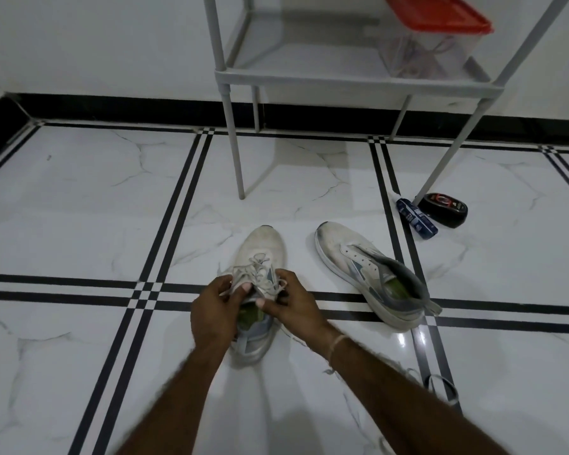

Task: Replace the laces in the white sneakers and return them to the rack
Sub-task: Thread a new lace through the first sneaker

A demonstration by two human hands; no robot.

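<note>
Sneaker on marble floor before rack; left hand, right hand pinch laces.

Floor: laced sneaker centre, toe toward rack; unlaced sneaker to its right, apart. Left hand and right hand grip its laces. Box on rack shelf, right side. Bottle and tin flank rack's front right leg.
</note>
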